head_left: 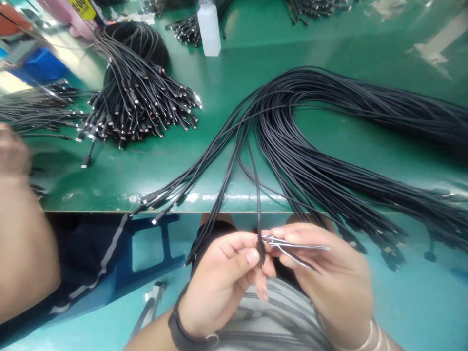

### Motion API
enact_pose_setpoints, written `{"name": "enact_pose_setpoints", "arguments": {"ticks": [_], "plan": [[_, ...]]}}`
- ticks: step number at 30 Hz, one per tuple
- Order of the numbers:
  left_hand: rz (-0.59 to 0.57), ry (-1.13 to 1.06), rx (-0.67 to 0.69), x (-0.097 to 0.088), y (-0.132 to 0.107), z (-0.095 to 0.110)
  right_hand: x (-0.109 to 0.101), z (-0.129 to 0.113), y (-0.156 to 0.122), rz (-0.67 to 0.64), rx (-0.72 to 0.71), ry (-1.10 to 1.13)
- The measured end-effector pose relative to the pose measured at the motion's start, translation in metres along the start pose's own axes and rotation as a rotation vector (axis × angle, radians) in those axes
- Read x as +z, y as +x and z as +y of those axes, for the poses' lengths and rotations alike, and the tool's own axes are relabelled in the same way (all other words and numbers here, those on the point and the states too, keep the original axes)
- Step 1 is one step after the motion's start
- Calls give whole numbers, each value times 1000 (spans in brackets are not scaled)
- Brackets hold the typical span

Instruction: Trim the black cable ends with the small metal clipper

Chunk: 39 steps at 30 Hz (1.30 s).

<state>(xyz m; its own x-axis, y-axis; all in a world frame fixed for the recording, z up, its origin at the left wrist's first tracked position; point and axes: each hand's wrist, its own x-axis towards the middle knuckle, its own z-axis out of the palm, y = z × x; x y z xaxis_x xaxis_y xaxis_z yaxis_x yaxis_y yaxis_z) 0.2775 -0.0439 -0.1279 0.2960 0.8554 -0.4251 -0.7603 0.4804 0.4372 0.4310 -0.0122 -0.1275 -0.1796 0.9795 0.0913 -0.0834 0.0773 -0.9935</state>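
Observation:
Between thumb and fingers, my left hand (pixel 226 278) pinches the black connector end of a cable (pixel 261 251) just beyond the table edge. My right hand (pixel 329 273) grips silver nail clippers (pixel 296 245), their lever angled away from the body. The clippers' jaws are at the top of the connector, where the cable enters it; whether they are closed on it I cannot tell. From there the cable runs up to a large bundle of black cables (pixel 314 131) bent in a curve on the green table. Several other cable ends hang over the edge to the left of my hands.
A second heap of black cables with metal plugs (pixel 135 102) lies at the left. Behind stands a white plastic bottle (pixel 209 29). A blue bin (pixel 42 66) is at the far left. Another person's arm (pixel 25 239) reaches in at the left edge. The green table (pixel 234 63) ends just before my hands.

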Motion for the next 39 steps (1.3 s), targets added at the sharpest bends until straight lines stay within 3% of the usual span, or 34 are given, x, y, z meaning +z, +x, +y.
{"name": "enact_pose_setpoints", "arguments": {"ticks": [8,15,17,21,23,33,39], "plan": [[14,11,-13,-1,0,-1,0,4,0,57,49,25],[-78,-44,-149,-9,7,-4,2,8,5,144,200,366],[-6,83,-68,-9,7,-6,3,7,5,154,249,431],[259,548,247,-9,4,-9,6,2,3,144,330,401],[278,677,312,-9,2,-10,7,1,3,124,354,344],[320,848,345,-6,1,-13,7,-1,5,69,306,193],[323,904,353,-5,1,-13,7,1,4,126,299,159]]}}
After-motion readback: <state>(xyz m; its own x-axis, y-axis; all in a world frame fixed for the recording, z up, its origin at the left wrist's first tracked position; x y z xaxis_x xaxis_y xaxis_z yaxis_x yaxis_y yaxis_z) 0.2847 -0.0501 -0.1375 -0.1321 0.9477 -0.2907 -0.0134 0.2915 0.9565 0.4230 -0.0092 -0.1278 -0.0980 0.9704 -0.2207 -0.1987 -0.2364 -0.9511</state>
